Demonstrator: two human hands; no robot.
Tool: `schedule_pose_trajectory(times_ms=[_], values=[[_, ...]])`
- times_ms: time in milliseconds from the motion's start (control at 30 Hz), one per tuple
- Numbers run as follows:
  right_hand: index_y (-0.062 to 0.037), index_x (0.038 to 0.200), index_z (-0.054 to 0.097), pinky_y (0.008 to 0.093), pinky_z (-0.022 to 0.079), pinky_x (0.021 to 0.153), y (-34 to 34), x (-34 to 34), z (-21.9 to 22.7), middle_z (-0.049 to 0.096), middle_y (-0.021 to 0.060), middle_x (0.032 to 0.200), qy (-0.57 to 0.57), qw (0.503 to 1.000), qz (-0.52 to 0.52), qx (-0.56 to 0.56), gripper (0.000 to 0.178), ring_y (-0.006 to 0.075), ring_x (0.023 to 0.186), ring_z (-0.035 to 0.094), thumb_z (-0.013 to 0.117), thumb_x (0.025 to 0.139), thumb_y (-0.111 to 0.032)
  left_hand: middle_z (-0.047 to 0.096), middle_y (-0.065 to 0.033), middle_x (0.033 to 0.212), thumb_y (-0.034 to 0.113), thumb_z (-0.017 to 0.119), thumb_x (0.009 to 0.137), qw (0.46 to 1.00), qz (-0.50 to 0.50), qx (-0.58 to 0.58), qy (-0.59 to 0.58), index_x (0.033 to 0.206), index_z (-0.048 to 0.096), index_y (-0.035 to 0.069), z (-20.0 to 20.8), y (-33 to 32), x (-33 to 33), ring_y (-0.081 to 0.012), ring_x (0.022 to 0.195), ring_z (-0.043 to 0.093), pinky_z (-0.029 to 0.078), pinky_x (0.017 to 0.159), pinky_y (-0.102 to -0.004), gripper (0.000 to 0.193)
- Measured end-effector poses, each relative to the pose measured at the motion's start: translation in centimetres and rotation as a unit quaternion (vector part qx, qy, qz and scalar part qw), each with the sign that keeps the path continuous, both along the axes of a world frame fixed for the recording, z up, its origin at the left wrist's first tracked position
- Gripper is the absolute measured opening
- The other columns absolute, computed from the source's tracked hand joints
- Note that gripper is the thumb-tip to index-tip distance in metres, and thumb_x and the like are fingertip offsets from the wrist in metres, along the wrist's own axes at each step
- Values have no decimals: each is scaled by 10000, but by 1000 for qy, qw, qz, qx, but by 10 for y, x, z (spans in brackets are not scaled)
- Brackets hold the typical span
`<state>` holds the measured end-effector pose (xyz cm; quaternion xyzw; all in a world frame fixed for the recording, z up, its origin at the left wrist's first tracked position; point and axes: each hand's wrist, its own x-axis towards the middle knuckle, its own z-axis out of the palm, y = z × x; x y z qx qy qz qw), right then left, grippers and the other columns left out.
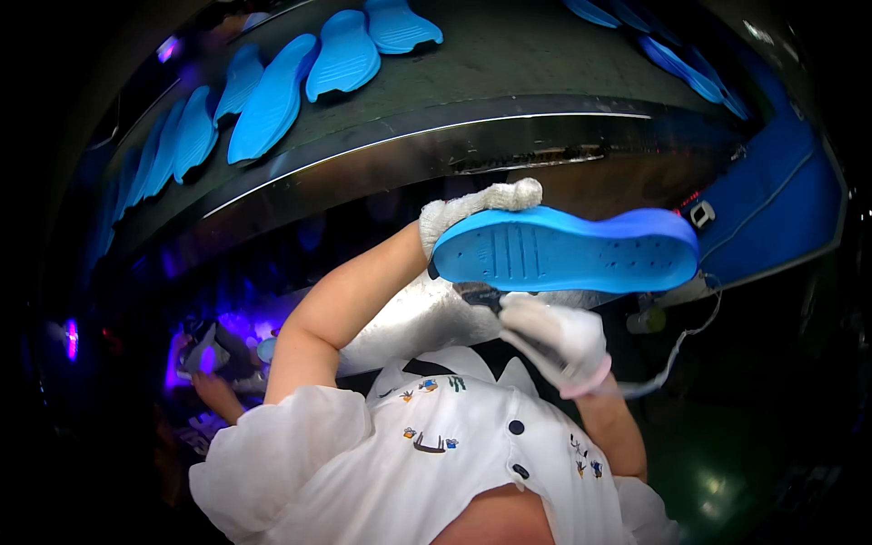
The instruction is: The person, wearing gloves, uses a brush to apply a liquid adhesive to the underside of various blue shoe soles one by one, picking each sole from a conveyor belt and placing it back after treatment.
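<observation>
My left hand (481, 202), in a white knitted glove, grips a blue shoe sole (563, 252) along its upper edge. The sole is held up in front of me, lying sideways. Its face has grooves toward the left end and small holes at both ends; its right end shades to violet. Just below the sole is my right hand (554, 336), in a white glove with a pink band at the wrist. It is smeared by motion, and a gap shows between it and the sole. Whether its fingers hold anything is unclear.
Beyond the metal edge (427, 132) runs a dark belt-like surface (509, 73) with several blue soles (272, 100) at left and more at far right. A pale cord (677, 350) hangs at right by a blue panel (772, 195). Another person's arm (218, 397) shows at lower left, near violet light.
</observation>
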<state>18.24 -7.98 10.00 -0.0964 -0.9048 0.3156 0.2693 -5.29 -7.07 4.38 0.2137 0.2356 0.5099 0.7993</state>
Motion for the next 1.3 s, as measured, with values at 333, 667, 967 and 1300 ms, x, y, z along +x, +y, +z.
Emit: schedule_pose_trajectory(times_ms=[333,667,967,1300], values=[[-41,971,730,299,563,667,13,7,19,746,114,1022,-41,997,-25,68,234,201,711,697,773,744,-2,679,-244,1142,661,560,903,982,106,-153,35,1322,621,66,13,11,-13,-339,874,728,623,664,-433,731],[-63,927,742,301,533,581,52,19,16,747,123,980,62,993,-31,97,218,218,611,651,807,719,-70,585,-144,1389,522,503,982,968,134,17,213,1411,561,113,48,-12,-10,-286,1184,635,562,936,-389,596],[-72,970,747,325,550,649,84,38,22,744,110,998,7,994,51,97,279,260,697,678,796,695,-57,673,-111,1221,561,556,965,978,137,18,159,1335,610,61,41,-1,-4,-181,1116,640,533,967,-367,625],[41,1001,678,240,535,729,97,73,18,711,94,930,156,924,-202,-285,234,128,797,665,684,773,93,522,-283,1362,751,491,890,930,366,34,-4,1479,378,21,133,132,6,-354,1129,624,557,891,-480,944]])
